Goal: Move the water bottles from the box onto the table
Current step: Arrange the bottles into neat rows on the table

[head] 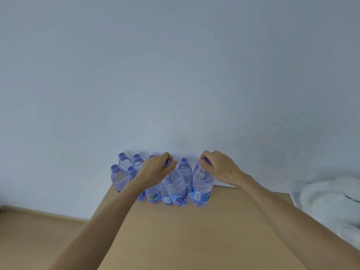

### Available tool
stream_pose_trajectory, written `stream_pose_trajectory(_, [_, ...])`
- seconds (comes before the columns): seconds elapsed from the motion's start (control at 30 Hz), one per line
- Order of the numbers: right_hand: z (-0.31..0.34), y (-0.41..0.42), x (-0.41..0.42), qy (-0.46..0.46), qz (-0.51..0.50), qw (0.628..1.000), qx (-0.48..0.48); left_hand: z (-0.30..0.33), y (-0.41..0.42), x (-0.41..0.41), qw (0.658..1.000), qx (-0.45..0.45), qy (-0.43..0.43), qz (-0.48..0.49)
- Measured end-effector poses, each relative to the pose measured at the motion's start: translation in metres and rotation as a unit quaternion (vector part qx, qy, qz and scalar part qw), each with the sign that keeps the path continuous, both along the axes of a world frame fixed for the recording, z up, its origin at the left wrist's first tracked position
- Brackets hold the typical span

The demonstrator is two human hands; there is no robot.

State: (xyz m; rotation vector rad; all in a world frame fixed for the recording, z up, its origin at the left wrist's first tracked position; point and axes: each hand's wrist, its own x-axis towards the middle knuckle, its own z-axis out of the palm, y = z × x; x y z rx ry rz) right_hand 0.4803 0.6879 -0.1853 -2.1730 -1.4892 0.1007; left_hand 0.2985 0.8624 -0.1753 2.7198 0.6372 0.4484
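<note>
Two bottles are held by their purple caps, one in each hand, and both stand up tall at the far end of the table [194,240], close to the wall [175,75]. The left hand [155,169] curls its fingers round the cap of the left bottle [176,190], and the right hand [218,165] curls round the cap of the right bottle [201,187], so each bottle hangs straight down under its fingers, and it looks like both touch the table. More bottles [124,168] stand packed just behind and to the left, so I think each hand only needs to let go and lift up; I see no box.
</note>
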Motion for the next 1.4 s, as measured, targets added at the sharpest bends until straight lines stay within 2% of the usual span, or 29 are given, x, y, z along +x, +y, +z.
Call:
stream_pose_trajectory(0.2, [-0.02, 0.001, 0.009, 0.036, -0.038, 0.998, -0.033, -0.025, 0.019, 0.035, 0.988, 0.057, 0.086, -0.113])
stream_pose_trajectory(0.3, [-0.03, 0.002, 0.008, 0.051, -0.048, 0.997, -0.045, -0.039, 0.025, 0.05, 0.978, 0.088, 0.085, -0.167])
stream_pose_trajectory(0.43, [-0.041, 0.005, 0.006, 0.061, -0.063, 0.994, -0.066, -0.056, 0.03, 0.065, 0.97, 0.084, 0.081, -0.211])
stream_pose_trajectory(0.7, [-0.057, 0.02, 0.003, 0.067, -0.083, 0.988, -0.115, -0.077, 0.034, 0.074, 0.961, 0.06, 0.132, -0.236])
stream_pose_trajectory(0.97, [-0.075, 0.029, 0.0, 0.065, -0.077, 0.984, -0.15, -0.084, 0.037, 0.076, 0.963, 0.045, 0.128, -0.235])
stream_pose_trajectory(1.27, [-0.078, 0.029, 0.001, 0.063, -0.067, 0.985, -0.144, -0.084, 0.044, 0.071, 0.953, 0.063, 0.136, -0.263])
stream_pose_trajectory(1.4, [-0.081, 0.03, 0.0, 0.061, -0.066, 0.988, -0.125, -0.086, 0.045, 0.071, 0.955, 0.023, 0.141, -0.259])
